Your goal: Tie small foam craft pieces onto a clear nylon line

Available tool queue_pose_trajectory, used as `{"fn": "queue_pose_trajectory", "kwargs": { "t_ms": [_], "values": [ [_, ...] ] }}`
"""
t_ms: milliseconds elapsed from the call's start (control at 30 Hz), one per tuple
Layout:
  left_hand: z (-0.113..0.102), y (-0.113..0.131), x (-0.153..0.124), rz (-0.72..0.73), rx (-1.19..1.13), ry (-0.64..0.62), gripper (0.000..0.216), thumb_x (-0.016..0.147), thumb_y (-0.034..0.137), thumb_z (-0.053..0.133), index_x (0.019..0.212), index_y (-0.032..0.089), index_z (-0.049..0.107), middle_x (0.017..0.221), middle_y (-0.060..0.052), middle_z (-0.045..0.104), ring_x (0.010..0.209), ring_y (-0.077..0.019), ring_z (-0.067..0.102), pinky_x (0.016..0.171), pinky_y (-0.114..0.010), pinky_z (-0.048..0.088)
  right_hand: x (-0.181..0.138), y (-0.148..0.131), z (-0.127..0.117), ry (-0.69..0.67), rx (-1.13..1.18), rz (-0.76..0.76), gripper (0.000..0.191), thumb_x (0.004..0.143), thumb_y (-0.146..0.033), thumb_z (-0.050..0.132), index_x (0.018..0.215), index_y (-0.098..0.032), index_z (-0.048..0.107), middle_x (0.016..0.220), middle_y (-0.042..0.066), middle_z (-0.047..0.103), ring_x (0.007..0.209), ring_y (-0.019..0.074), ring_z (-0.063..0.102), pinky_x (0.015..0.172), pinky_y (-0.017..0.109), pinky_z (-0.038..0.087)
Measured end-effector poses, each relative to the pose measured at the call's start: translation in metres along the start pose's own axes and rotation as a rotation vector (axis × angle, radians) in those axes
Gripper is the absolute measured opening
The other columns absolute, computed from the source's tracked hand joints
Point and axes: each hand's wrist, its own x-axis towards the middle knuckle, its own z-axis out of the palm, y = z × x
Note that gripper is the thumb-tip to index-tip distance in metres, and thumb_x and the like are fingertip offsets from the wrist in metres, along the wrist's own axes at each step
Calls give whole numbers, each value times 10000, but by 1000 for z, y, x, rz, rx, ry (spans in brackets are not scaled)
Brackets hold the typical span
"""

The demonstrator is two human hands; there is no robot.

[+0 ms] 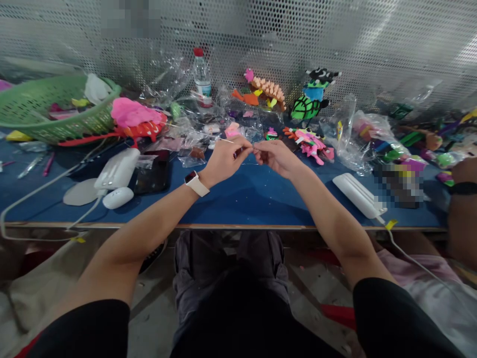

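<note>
Before a perforated metal wall [238,25], over a blue tabletop [244,196], left hand [226,154] and right hand [276,155] pinch an indistinct item [253,148]

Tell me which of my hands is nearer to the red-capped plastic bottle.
Left. Your left hand is on your side of the red-capped plastic bottle, slightly to its right; your right hand is also on your side, but farther right.

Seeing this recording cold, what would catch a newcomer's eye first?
Probably the left hand and right hand, nearly meeting above the blue table. Next, the bright pink-and-red figure in front of the green basket at left. Farther back, a red-capped bottle stands before the metal screen.
</note>
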Motion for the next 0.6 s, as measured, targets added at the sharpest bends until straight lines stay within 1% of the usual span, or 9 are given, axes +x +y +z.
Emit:
{"fn": "queue_pose_trajectory", "kwargs": {
  "t_ms": [100,167,267,367,500,600],
  "values": [
    [1,0,0,36,-20,-13,285,1150,337,604,970,210,785,955,-60,822,831,-190,733,786,-330,554,0,0,-1,-20,21,50,250,879,-321,849,718,-213,690,692,6,647,627,129,574,625,295,484],
    [2,0,0,45,-28,-14,284,1145,324,607,954,202,779,953,-65,820,831,-189,735,779,-326,554,1,-1,-2,-31,27,75,237,861,-276,830,702,-213,666,684,2,635,622,127,571,626,288,486],
    [3,1,1,31,-34,-11,297,1144,332,607,940,202,782,930,-59,813,787,-181,719,746,-321,541,1,-1,-5,-45,21,101,228,838,-260,830,695,-212,659,672,0,630,626,129,569,625,281,494],
    [2,4,1,8,-74,-12,336,1151,388,602,929,210,780,907,-52,803,731,-169,696,691,-309,515,2,-1,-8,-63,8,103,221,833,-276,847,711,-208,675,670,-1,631,631,133,575,632,287,501],
    [0,9,2,-47,-162,-24,430,1160,502,588,886,212,750,810,-38,752,629,-148,639,626,-302,477,4,1,-9,-101,-7,57,233,798,-310,885,710,-204,698,650,-14,621,624,124,568,627,282,488],
    [-3,12,4,-98,-222,-49,487,1147,595,591,877,216,733,716,-19,699,563,-141,604,591,-302,469,3,1,-9,-95,-90,-40,271,779,-365,924,703,-208,716,640,-20,634,625,119,564,635,280,493]
  ]
}}
